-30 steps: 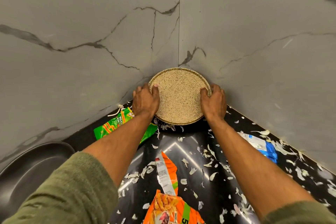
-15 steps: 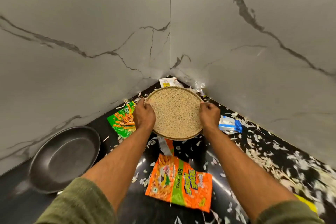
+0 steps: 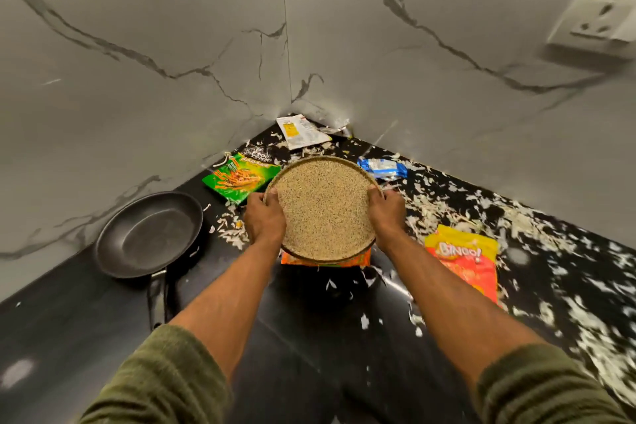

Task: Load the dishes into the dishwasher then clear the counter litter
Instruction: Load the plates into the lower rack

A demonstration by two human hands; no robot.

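A round speckled tan plate (image 3: 323, 208) is held above the black counter (image 3: 309, 337), tilted towards me. My left hand (image 3: 263, 218) grips its left rim and my right hand (image 3: 387, 217) grips its right rim. A black frying pan (image 3: 148, 234) lies on the counter to the left, handle pointing towards me. Litter lies around: a green snack wrapper (image 3: 237, 179), a white packet (image 3: 299, 131) in the corner, a blue-white wrapper (image 3: 382, 167), a yellow-red Bingo bag (image 3: 464, 258) and an orange bag (image 3: 292, 258) mostly hidden under the plate.
Grey marble walls meet in a corner (image 3: 289, 103) behind the counter. A white wall socket (image 3: 595, 17) sits high on the right wall. White shreds (image 3: 481, 203) are scattered thickly over the right side of the counter.
The plate has come away from the corner, towards me, with both hands on its rim. The view has pulled back, showing the pan, the Bingo bag and the socket.
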